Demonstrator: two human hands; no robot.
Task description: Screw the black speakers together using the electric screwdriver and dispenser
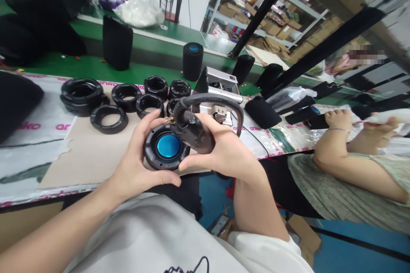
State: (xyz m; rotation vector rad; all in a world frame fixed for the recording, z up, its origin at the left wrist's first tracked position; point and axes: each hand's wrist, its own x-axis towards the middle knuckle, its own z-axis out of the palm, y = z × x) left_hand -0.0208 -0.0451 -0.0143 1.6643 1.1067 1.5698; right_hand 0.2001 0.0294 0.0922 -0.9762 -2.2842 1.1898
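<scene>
A round black speaker end (pixel 153 152) with a shiny blue disc (pixel 168 146) in its middle faces up in front of me. My left hand (pixel 137 153) is curved round its left side, thumb along the near edge. In my right hand (pixel 221 147) lies a black electric screwdriver (pixel 195 134), its thick cable (pixel 218 98) arching up and right. The right thumb also touches the speaker's near right edge. The screwdriver's tip is hidden behind the hand. Just beyond the hands are several black rings (pixel 109 119), some stacked.
A metal screw dispenser (pixel 221 83) stands behind my right hand. Black cylindrical speakers (pixel 193 63) stand along the green bench (pixel 153 44). A white plastic bag (pixel 139 10) lies at the back. At right, a co-worker's arms (pixel 336 145) handle white plastic bags.
</scene>
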